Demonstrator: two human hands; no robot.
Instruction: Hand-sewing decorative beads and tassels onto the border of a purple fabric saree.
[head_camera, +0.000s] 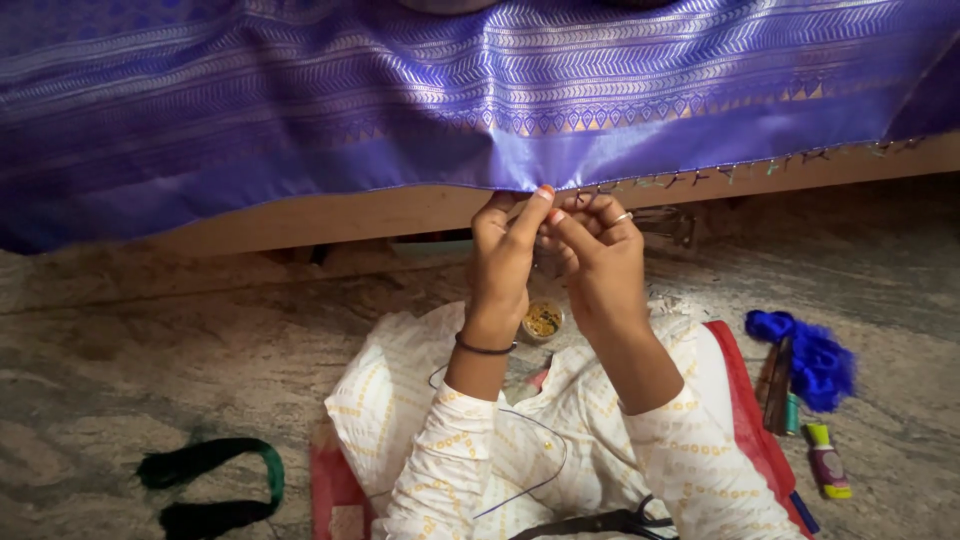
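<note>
Under the hanging edge of a purple cloth (420, 110), both hands are raised and pressed close together at the hem. Seen from the head camera, the left hand (503, 262) has its fingers curled, thumb and forefinger pinched at the cloth's lower edge, though what lies between them is too small to tell. The right hand (597, 258) touches the left, its fingers bent inward and nearly closed; a ring sits on one finger, and whether it grips anything cannot be told. A dark bangle (484, 348) circles the left wrist. The cloth drapes over a wooden plank (330, 215), with small knotted tassels (760, 168) along the hem to the right of the hands. Below the hands, a small cup of gold bits (542, 320) rests on the lap, and a thin blue thread (545, 462) loops across the white printed garment. On the floor lie blue yarn (815, 355) and a small bottle (828, 462) at right, dark green yarn (215, 485) at left, and black scissors (600, 522) near the bottom.
</note>
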